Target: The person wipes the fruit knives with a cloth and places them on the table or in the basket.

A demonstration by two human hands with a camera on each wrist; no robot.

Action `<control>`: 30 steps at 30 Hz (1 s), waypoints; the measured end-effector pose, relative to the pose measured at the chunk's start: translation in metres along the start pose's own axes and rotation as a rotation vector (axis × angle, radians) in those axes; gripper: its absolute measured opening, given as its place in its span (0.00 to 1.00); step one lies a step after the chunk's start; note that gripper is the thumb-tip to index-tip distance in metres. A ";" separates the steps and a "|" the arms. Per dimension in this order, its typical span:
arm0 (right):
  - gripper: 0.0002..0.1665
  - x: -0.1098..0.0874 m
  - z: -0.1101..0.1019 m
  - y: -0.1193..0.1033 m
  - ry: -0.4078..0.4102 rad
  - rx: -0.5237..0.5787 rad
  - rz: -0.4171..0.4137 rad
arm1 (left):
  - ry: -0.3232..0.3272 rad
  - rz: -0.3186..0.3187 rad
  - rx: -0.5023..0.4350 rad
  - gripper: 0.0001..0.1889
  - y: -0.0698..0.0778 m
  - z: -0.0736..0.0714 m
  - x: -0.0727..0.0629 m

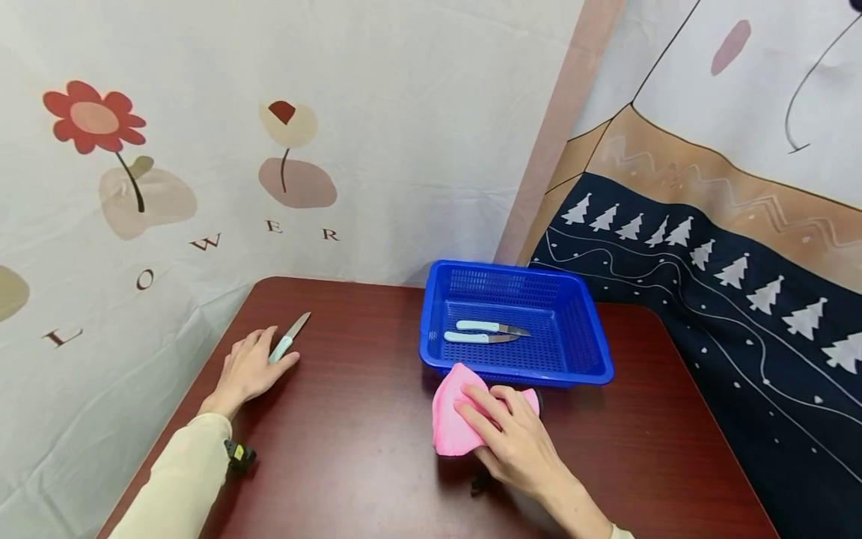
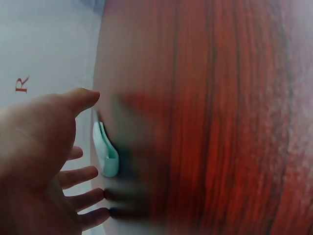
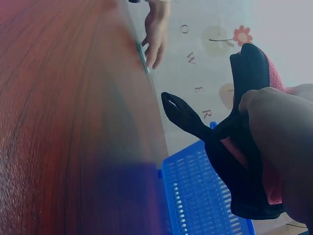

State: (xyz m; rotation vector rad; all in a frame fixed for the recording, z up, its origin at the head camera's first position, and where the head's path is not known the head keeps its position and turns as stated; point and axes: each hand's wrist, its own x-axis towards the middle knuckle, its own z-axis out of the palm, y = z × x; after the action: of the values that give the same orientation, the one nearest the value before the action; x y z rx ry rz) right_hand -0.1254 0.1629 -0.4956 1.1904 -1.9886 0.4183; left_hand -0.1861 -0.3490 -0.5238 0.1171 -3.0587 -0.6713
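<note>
On the left of the table, my left hand (image 1: 248,367) is spread around the pale blue handle of a paring knife (image 1: 281,348). The thumb lies on one side of the handle, the fingers on the other, none curled round it. The blade points away, toward the back of the table. My right hand (image 1: 517,443) grips a folded pink cloth (image 1: 454,415), held in front of the blue basket (image 1: 599,359). In the right wrist view the cloth piece shows black trim (image 3: 247,181) and a black loop (image 3: 181,112).
Inside the basket lie two more pale-handled knives, an upper knife (image 1: 480,326) and a lower knife (image 1: 468,337). The dark red wooden table (image 1: 350,419) backs onto a printed wall cloth (image 1: 404,150). A navy tree-patterned cloth (image 1: 680,299) hangs along the right.
</note>
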 end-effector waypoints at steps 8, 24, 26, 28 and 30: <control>0.25 -0.002 0.001 -0.002 0.000 0.005 -0.003 | 0.061 0.026 0.037 0.33 -0.003 0.007 0.004; 0.25 -0.004 -0.002 -0.002 -0.015 0.000 0.011 | 0.102 0.062 0.031 0.19 0.000 0.013 0.006; 0.25 -0.005 -0.002 -0.002 -0.014 -0.002 0.012 | 0.114 0.065 0.031 0.18 0.001 0.014 0.005; 0.25 -0.005 -0.002 -0.002 -0.012 -0.004 0.013 | 0.124 0.071 0.034 0.17 0.002 0.016 0.005; 0.25 -0.005 -0.003 -0.002 -0.010 -0.005 0.015 | 0.131 0.076 0.036 0.17 0.003 0.017 0.004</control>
State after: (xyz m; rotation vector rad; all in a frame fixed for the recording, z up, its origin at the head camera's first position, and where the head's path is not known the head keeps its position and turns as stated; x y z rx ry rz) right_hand -0.1215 0.1669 -0.4979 1.1775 -2.0072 0.4155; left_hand -0.1908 -0.3394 -0.5383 0.0429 -2.9334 -0.5805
